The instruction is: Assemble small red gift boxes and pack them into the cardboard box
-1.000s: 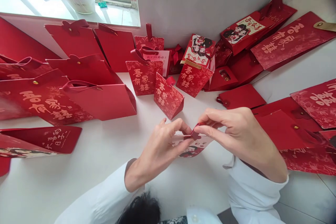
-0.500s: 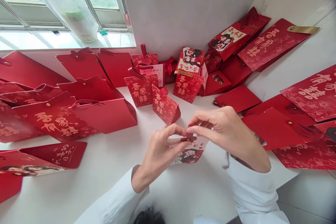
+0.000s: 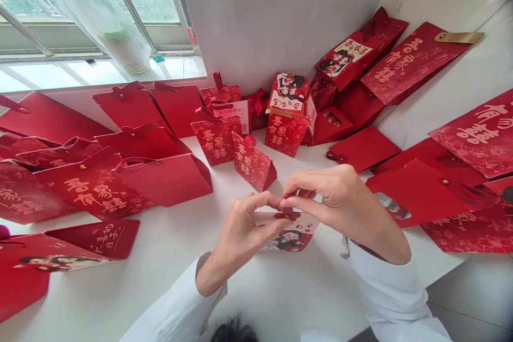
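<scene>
A small gift box [image 3: 295, 239] with a cartoon couple on its white and red front stands low in the middle of the table. My left hand [image 3: 249, 224] is closed around its top edge, thumb and fingers beside the dark red scalloped flap and gold stud. Above that flap, my right hand [image 3: 326, 197] pinches the box's red ribbon handle [image 3: 287, 210] between thumb and fingertips. The fingers partly cover the ribbon and the box's upper side. Just beyond my hands stands a small red tent-shaped box [image 3: 253, 163] with gold lettering.
Several large red gift bags [image 3: 166, 179] stand on the left. More small boxes [image 3: 286, 133] line the wall, and flat red bags [image 3: 420, 192] overlap on the right. A plastic-wrapped cup [image 3: 120, 45] rests on the windowsill. The white table [image 3: 160, 256] lies beneath.
The view has shifted slightly. My right hand has moved a little left and keeps its pinch on the ribbon handle, while my left hand stays on the box top.
</scene>
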`<state>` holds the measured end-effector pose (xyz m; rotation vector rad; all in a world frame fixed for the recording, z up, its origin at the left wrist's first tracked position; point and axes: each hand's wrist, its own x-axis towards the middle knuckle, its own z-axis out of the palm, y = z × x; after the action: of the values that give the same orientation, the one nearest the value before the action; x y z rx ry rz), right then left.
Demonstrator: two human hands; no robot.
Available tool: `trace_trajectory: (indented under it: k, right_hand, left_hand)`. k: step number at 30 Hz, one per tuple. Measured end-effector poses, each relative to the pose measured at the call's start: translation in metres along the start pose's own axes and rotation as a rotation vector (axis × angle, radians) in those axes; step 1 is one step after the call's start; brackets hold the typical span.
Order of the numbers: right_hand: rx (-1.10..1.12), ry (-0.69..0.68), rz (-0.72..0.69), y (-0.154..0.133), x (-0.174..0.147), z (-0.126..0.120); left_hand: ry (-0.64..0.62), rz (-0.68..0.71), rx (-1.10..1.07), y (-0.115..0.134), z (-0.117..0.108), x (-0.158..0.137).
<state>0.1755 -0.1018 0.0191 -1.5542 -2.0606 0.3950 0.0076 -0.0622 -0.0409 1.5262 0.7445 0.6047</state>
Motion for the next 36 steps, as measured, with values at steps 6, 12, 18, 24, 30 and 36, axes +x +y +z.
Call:
trace_trajectory:
  k: [6, 12, 18, 24, 30, 36]
  right_hand:
    - [-0.011, 0.013, -0.011, 0.001, 0.0, 0.003]
    - [-0.044, 0.04, -0.036, -0.001, 0.001, 0.004]
    - [-0.007, 0.071, -0.017, -0.002, -0.001, 0.003]
    - [-0.044, 0.053, -0.066, -0.002, 0.0, 0.007]
    - [0.01, 0.061, -0.031, -0.002, 0.002, 0.007]
    - [-0.009, 0.093, 0.013, 0.002, 0.004, 0.007]
  left_hand:
    - [0.025, 0.043, -0.017, -0.004, 0.002, 0.001]
    - [0.046, 0.076, 0.036, -0.001, 0.002, 0.001]
    - [0.062, 0.134, 0.142, 0.001, -0.003, 0.0]
    - [0.024, 0.072, 0.008, -0.002, -0.003, 0.002]
    - [-0.052, 0.021, 0.092, -0.003, -0.015, 0.004]
    - [-0.165, 0.02, 0.067, 0.003, -0.032, 0.008]
